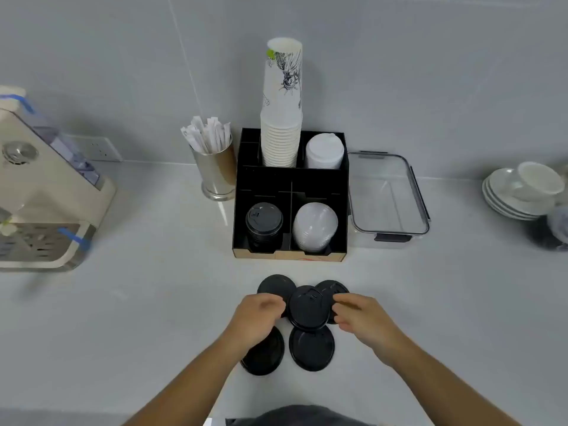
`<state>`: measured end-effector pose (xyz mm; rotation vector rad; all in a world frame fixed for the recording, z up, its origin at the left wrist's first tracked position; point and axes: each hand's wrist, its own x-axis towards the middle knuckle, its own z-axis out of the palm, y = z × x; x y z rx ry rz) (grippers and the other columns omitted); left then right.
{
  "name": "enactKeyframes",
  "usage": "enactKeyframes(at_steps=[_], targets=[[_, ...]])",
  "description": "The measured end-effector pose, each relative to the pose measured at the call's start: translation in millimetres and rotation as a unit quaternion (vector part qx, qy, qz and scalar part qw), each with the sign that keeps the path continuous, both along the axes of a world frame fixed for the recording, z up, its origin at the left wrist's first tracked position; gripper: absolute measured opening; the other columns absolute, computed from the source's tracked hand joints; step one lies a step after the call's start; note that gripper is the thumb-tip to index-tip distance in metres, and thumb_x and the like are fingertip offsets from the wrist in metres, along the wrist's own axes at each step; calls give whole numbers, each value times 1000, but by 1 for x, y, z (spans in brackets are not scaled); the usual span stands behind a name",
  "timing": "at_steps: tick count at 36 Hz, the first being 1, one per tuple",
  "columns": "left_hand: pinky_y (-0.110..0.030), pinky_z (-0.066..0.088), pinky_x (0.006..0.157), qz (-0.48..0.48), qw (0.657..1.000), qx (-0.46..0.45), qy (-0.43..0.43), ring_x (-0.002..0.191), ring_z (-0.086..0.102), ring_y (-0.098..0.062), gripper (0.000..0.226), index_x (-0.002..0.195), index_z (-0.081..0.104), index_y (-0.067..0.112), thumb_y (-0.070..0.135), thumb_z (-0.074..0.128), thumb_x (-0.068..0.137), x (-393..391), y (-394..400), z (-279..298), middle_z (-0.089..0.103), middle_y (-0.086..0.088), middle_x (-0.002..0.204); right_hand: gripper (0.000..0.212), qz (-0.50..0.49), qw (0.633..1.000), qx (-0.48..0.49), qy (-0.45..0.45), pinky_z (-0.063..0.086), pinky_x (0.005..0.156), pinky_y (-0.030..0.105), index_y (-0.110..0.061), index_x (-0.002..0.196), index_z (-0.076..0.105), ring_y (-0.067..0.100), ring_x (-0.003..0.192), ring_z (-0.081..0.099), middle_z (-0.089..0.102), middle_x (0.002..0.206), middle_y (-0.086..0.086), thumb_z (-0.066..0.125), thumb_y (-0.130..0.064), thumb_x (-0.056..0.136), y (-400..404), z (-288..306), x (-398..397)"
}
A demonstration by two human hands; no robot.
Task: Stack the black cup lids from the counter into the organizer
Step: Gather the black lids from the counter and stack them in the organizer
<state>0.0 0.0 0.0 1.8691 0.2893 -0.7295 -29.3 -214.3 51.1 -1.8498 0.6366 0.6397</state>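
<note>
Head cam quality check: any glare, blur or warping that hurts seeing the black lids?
Head view: soft, even light, faint shadows; a glare streak on the counter beside the metal cup; wide-angle bowing toward the edges, with the coffee machine and plates stretched and smeared; the loose black lids stay sharp-edged, but their relief is crushed to near-uniform black; both hands look slightly soft.

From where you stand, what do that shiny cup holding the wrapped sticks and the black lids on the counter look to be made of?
The cup looks like polished metal, probably steel: it mirrors the counter. The black lids look like thin matte plastic, with moulded rims and a dull sheen.
</note>
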Motion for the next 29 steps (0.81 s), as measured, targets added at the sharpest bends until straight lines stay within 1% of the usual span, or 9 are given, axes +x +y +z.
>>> enactKeyframes(at_steps=[3,5,9,12,14,16,20,23,29], targets=[[-33,35,67,-7,1000,5,14,70,38,-16,16,64,45,22,30,52,76,0,-6,2,42,-3,70,37,41,998,-37,-6,53,91,48,8,114,51,46,90,60,60,97,31,55,-19,88,-1,-2,1],[-33,32,65,-12,1000,4,15,66,33,-18,23,61,42,20,26,52,80,-3,-9,4,38,-3,66,36,62,997,-51,5,44,76,35,8,114,51,26,74,51,54,80,13,54,-19,89,0,0,1],[-31,38,68,-5,1000,5,16,63,38,-16,20,65,57,15,28,55,80,-4,-12,2,43,0,62,30,79,995,-68,8,50,90,47,2,111,60,31,80,57,59,83,11,53,-19,91,4,5,4],[-30,40,70,-1,1000,5,17,64,42,-15,14,68,58,23,26,55,82,-5,-15,3,48,2,63,30,88,994,-64,9,48,97,45,-3,115,64,33,96,64,68,110,19,53,-20,92,5,3,4],[-28,36,63,-19,1000,17,3,60,39,-15,20,66,59,14,17,49,84,-6,-17,2,46,3,59,32,89,994,-62,12,49,92,41,-5,120,63,31,107,63,69,111,15,53,-20,93,5,1,4],[-26,34,59,-37,999,36,-16,58,39,-13,22,75,61,4,10,43,86,-6,-18,1,47,1,59,38,87,995,-53,17,46,85,28,-16,131,60,22,106,63,69,108,1,53,-22,94,4,-3,4],[-24,33,57,-43,997,54,-39,56,38,-11,22,80,59,1,7,40,90,-9,-21,0,47,0,61,48,89,994,-53,15,43,82,24,-22,141,50,10,96,61,67,103,-8,54,-26,94,5,-6,4],[-28,32,58,-30,998,50,-30,57,37,-13,18,77,55,1,9,42,88,-11,-24,-1,45,0,59,43,93,994,-51,15,49,77,32,-16,136,53,12,85,59,66,95,-2,52,-24,95,6,-4,2],[-31,40,62,11,1000,9,-1,61,44,-16,25,88,70,14,14,44,86,-12,-29,-3,54,2,61,32,77,996,-35,19,43,72,25,-11,125,61,16,79,56,64,89,6,52,-19,95,4,-4,1]])
